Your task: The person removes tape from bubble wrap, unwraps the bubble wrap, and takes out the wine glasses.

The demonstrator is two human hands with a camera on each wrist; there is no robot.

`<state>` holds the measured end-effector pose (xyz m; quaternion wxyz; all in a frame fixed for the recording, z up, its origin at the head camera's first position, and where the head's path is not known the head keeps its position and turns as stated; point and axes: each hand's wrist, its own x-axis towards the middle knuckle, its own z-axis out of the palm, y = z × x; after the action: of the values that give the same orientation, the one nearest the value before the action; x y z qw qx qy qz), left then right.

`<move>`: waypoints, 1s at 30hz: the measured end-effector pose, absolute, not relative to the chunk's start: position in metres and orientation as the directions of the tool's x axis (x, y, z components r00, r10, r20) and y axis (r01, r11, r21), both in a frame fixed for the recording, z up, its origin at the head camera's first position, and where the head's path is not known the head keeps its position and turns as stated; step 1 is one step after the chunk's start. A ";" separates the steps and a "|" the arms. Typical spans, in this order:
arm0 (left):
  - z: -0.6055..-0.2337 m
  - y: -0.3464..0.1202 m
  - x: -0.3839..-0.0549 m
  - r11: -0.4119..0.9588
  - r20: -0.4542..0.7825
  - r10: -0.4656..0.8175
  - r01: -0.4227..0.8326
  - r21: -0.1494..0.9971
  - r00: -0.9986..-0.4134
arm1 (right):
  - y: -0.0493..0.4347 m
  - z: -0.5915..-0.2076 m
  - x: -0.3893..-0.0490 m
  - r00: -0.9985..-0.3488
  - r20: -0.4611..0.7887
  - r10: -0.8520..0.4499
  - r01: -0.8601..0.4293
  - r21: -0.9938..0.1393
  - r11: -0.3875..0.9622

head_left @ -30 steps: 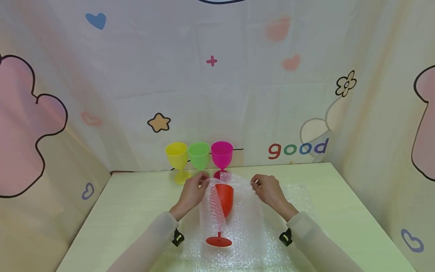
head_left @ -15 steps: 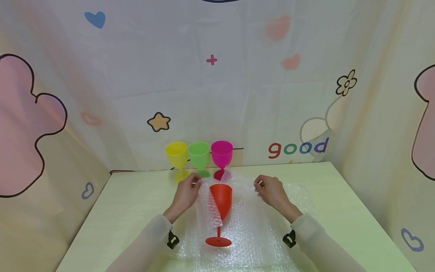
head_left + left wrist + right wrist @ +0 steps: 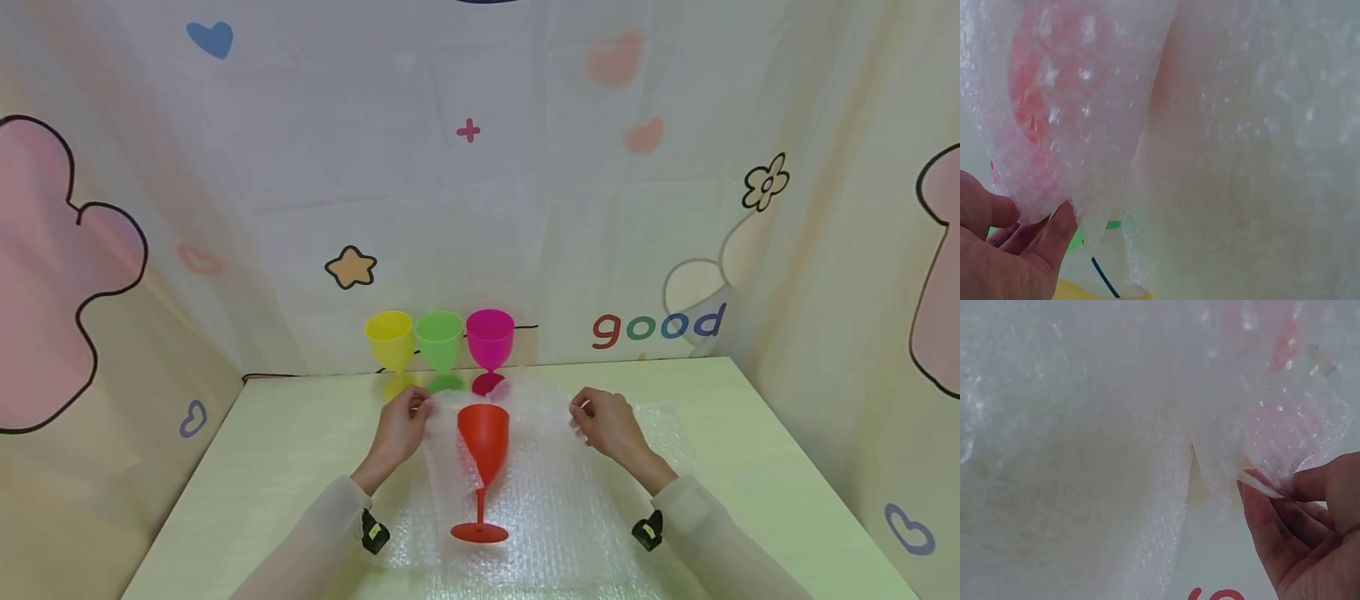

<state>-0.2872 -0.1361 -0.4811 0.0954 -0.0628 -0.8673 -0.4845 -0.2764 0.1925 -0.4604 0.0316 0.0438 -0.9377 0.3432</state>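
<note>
A red plastic goblet [image 3: 489, 437] lies on a sheet of bubble wrap [image 3: 543, 500], its foot toward the near side. A flap of the wrap covers part of the bowl's left edge. My left hand [image 3: 397, 427] pinches the wrap's edge at the far left of the goblet; thumb and fingers meet on it in the left wrist view [image 3: 1019, 250]. My right hand [image 3: 609, 423] pinches the wrap's edge on the right, and the right wrist view shows the thin film between thumb and fingers [image 3: 1266, 540]. The wrap stretches between both hands.
A yellow goblet [image 3: 390, 340], a green goblet [image 3: 439, 337] and a magenta goblet [image 3: 491, 340] stand upright in a row at the table's back edge, just beyond the wrap. Behind them hangs a printed curtain [image 3: 480, 208]. The pale table [image 3: 285, 467] extends to both sides.
Both hands have moved apart, the left one outward to the left and the right one slightly right. The wrap's flap has drawn back leftward, uncovering more of the red goblet's bowl and stem.
</note>
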 end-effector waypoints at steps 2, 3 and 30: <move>-0.481 -0.139 -0.288 0.526 0.197 0.041 0.189 0.829 -0.980 | 0.194 -0.460 -0.276 -0.994 0.078 -0.072 -0.106 -0.635 0.765; -0.479 -0.141 -0.288 0.531 0.186 0.058 0.189 0.826 -0.981 | 0.194 -0.460 -0.277 -0.993 0.088 -0.083 -0.120 -0.624 0.772; -0.449 -0.128 -0.307 0.785 0.251 0.369 0.444 0.432 -0.895 | 0.178 -0.438 -0.293 -0.941 0.227 -0.250 -0.336 -0.546 0.767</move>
<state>-0.3074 -0.1281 -0.4492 0.0765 -0.2158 -0.9416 -0.2469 -0.2925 0.1779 -0.4375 0.0708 0.1562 -0.9374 0.3033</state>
